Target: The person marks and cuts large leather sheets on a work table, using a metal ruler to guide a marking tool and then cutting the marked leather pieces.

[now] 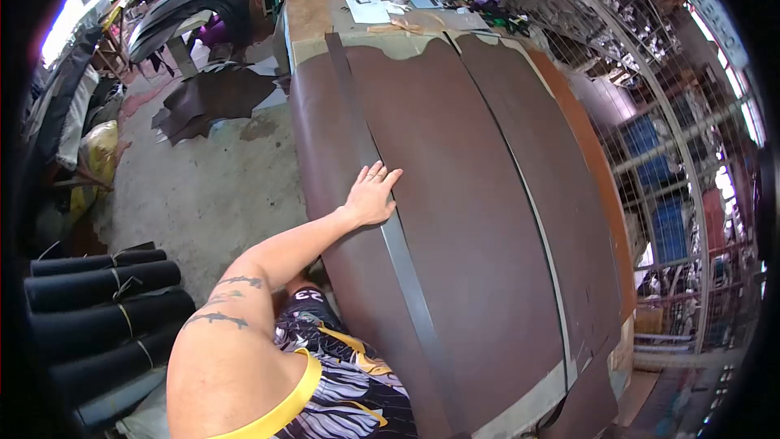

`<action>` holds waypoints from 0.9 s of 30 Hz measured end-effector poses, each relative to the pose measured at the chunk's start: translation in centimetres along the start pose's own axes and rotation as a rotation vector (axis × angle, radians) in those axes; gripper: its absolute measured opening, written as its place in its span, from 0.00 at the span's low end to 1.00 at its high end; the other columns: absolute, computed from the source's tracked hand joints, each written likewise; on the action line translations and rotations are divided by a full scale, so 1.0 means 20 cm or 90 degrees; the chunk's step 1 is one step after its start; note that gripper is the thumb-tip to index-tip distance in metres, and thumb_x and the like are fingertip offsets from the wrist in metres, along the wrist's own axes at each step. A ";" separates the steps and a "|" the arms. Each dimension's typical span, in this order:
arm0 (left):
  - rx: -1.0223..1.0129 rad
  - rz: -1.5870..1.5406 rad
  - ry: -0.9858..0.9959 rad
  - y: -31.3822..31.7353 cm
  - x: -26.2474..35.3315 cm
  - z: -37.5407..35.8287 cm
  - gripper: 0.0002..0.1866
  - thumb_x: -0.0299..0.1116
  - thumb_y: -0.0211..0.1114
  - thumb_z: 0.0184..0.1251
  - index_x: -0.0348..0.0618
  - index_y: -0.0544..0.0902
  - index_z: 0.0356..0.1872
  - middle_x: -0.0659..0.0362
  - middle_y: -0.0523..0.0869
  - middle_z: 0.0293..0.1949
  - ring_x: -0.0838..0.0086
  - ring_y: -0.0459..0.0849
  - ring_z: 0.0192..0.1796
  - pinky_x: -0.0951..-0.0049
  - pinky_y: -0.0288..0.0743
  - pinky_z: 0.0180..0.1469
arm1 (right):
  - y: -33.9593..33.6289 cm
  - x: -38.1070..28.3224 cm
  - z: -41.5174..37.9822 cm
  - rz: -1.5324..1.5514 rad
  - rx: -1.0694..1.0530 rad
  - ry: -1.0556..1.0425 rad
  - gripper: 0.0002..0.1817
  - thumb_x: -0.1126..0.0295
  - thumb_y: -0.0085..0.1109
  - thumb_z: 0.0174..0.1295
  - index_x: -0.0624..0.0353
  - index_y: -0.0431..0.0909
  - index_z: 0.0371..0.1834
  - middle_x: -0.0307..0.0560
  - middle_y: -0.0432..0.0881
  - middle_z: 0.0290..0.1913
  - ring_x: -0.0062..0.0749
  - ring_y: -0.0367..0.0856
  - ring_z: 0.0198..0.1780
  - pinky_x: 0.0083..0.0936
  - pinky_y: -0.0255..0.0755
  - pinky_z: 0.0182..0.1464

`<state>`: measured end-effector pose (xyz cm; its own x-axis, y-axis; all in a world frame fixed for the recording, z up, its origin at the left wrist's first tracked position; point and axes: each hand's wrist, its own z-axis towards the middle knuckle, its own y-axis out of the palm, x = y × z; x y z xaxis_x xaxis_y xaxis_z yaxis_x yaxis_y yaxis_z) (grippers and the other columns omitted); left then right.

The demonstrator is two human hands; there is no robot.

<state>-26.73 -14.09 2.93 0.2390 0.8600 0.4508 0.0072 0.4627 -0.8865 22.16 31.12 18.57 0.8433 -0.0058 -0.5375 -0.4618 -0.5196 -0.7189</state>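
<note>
On the brown leather [463, 195] my left hand [371, 197], fingers slightly parted, seemingly steadies the strip [406, 276], even pressure likely needed next.

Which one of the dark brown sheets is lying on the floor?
The jagged-edged sheet left of the table; the broad sheet beneath the left hand and grey strip lies on the table instead.

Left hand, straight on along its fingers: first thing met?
The left hand would likely slide off the long strip onto the brown leather; the way then looks free toward its far edge, lens distortion allowing.
</note>
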 end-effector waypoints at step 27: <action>0.199 -0.033 -0.033 -0.55 -1.38 0.99 0.25 0.36 0.71 0.65 0.42 0.80 0.62 0.50 0.75 0.72 0.55 0.66 0.80 0.51 0.58 0.81 | 4.03 -3.41 -0.82 -0.052 -0.522 -0.800 0.35 0.36 0.50 0.77 0.64 0.82 0.49 0.50 0.87 0.38 0.40 0.83 0.41 0.37 0.76 0.48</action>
<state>-52.68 -38.64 2.21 0.1959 0.8395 0.5068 -0.2828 0.5432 -0.7905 -68.02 -24.40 4.62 -0.1172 0.5416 -0.8324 0.2097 -0.8058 -0.5538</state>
